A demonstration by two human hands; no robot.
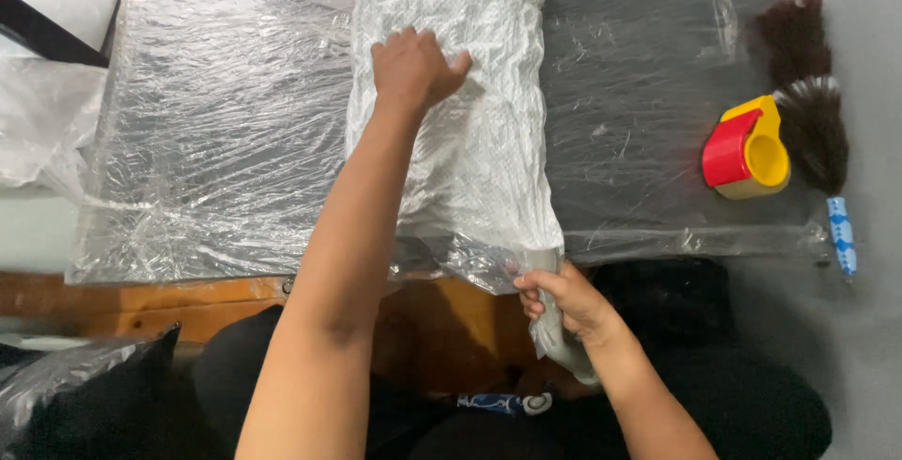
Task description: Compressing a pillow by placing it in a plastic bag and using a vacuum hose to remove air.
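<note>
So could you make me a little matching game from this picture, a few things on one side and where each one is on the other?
Things:
1. left hand
2. right hand
3. tape dispenser
4. feather duster

Places:
A. stands red and yellow on the clear film, right of the bag
B. grips the grey nozzle at the bag's near end
C. presses flat on the white quilted bag
D. lies dark and fluffy at the far right, its blue patterned handle toward the near edge

Pairs: 1-C, 2-B, 3-A, 4-D
</note>
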